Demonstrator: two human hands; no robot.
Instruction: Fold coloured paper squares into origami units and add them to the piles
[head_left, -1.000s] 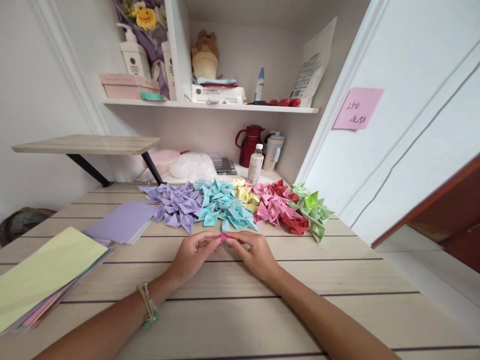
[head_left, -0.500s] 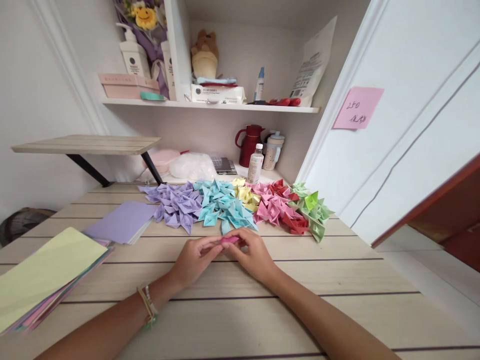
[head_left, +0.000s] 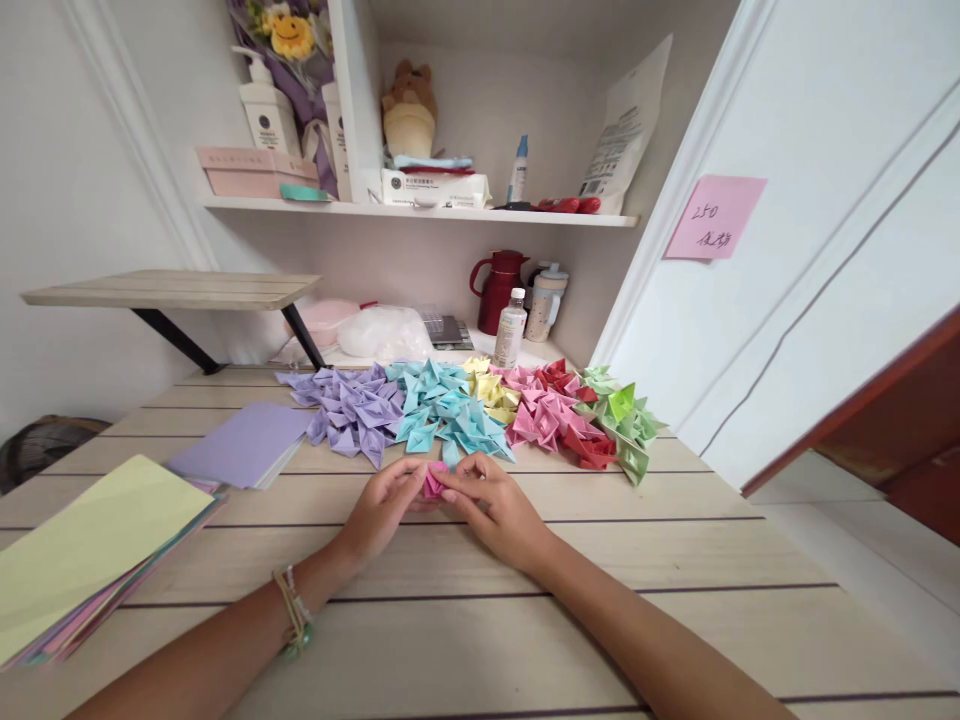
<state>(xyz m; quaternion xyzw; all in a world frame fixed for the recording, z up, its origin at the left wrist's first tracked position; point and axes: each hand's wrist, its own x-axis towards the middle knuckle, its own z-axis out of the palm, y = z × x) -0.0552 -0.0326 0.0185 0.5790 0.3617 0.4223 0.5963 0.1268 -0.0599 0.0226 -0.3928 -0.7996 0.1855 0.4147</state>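
If my L hand pinches too hard while my R hand presses its fingertips on the near side, the small pink paper could crush or crease off-line, b/c it's thin & I've got it by a tiny area. It's up btwn both hands, just this side of the teal folded pieces, bright pink, compact & folded, w/ its finer creases partly hidden by my fingers.

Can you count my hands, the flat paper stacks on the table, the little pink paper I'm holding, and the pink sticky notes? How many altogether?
Hands: 2 (left hand, right hand)
Flat paper stacks: 2 (yellow-topped stack, purple-topped stack)
Held pink paper: 1
Pink sticky note: 1
Total: 6
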